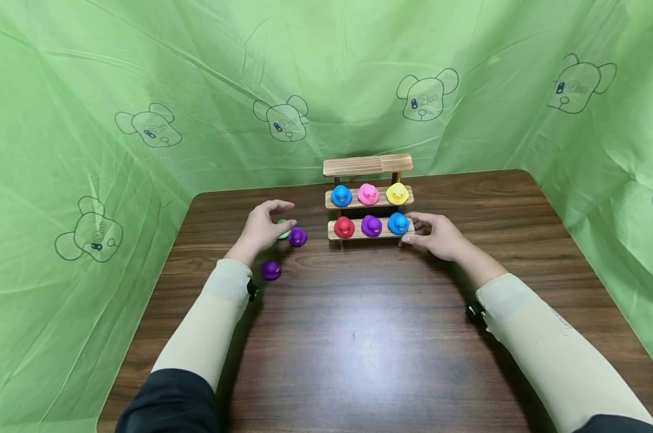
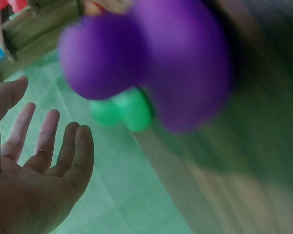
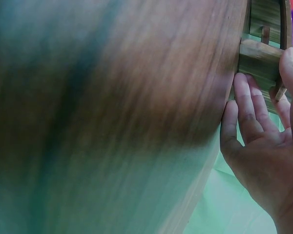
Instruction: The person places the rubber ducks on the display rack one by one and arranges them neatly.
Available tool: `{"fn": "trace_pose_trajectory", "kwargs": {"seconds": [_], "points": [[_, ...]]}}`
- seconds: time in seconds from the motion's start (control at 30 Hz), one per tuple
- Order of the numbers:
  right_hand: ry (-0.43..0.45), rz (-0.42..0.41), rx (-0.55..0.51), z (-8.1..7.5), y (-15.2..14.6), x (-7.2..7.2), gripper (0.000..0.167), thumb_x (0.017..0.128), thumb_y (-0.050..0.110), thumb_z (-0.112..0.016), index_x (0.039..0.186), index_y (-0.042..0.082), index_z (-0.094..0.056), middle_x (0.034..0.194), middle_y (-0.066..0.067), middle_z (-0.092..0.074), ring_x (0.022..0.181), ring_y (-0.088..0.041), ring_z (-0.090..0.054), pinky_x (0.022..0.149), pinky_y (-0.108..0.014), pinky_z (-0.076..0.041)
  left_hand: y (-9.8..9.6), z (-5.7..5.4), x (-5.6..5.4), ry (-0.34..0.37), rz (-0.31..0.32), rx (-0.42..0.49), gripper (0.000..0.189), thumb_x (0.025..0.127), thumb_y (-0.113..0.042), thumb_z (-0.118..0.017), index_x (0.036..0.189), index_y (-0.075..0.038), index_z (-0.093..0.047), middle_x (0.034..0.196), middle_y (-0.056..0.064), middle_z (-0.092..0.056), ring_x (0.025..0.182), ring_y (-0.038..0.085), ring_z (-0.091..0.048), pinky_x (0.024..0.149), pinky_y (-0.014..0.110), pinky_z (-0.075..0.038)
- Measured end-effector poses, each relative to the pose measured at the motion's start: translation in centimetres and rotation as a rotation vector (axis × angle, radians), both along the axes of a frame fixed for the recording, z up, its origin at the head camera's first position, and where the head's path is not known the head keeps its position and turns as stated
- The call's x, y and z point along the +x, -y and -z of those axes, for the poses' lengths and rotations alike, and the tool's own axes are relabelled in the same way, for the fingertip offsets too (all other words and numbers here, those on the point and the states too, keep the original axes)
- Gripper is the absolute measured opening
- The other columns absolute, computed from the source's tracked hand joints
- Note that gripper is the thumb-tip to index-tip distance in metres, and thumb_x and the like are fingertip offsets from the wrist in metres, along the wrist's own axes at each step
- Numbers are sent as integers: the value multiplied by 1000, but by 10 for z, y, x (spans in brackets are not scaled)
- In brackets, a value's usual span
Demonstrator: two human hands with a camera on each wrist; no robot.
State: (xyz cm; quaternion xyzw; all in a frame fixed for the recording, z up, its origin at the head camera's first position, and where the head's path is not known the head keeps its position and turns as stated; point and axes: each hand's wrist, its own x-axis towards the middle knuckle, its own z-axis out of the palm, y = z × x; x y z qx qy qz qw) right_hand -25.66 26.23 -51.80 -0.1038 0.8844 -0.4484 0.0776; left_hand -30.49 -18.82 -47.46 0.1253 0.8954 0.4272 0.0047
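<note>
My left hand [image 1: 260, 230] hovers with fingers spread beside a green rubber duck [image 1: 284, 228], partly hidden behind the thumb. In the left wrist view, a gap shows between that hand and the green duck [image 2: 124, 109]. One purple duck [image 1: 297, 236] sits just right of the green one; another purple duck [image 1: 270, 270] lies nearer, by the wrist. My right hand [image 1: 437, 236] holds the right end of the small wooden tiered shelf [image 1: 353, 235] at its lowest tier, thumb in front and fingers behind. The blue duck [image 1: 398, 223] there is close to its fingertips.
On the lowest tier, a red duck [image 1: 344, 227] and a purple duck [image 1: 371, 226] also stand. Blue [image 1: 341, 195], pink [image 1: 368, 194] and yellow [image 1: 397, 193] ducks line the middle tier. A green curtain [image 1: 353, 72] surrounds the dark wooden table [image 1: 326, 337] at back and sides.
</note>
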Motion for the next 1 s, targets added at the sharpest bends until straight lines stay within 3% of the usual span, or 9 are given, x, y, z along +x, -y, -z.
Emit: {"fn": "trace_pose_trajectory", "kwargs": {"seconds": [0.2, 0.37, 0.6, 1.0], "points": [[4, 1, -2, -1, 1, 1, 66, 93, 34, -82, 149, 8, -57, 118, -18, -70, 104, -31, -68, 83, -34, -57, 20, 12, -6, 53, -8, -41, 41, 92, -18, -83, 131, -10, -70, 133, 12, -68, 132, 34, -56, 113, 54, -41], [1, 7, 1, 0, 2, 1, 66, 93, 33, -82, 149, 8, -58, 119, -18, -70, 105, -31, -68, 83, -33, -57, 25, 19, -3, 119, 13, -33, 45, 91, -16, -84, 133, -9, -69, 136, 13, -64, 127, 33, -59, 107, 51, -47], [0, 15, -4, -2, 2, 1, 64, 93, 32, -83, 148, 9, -59, 118, -17, -70, 104, -30, -68, 81, -33, -58, 22, 24, -2, 42, 154, -82, 53, 83, -17, -92, 131, -9, -71, 137, 15, -61, 128, 36, -56, 113, 54, -41], [-1, -1, -20, -2, 1, 1, 65, 93, 32, -83, 148, 7, -58, 118, -19, -71, 104, -31, -68, 80, -28, -57, 16, 31, -8, 61, 187, -142, 44, 80, -18, -93, 121, -13, -77, 142, 14, -59, 133, 35, -53, 118, 49, -37]]}}
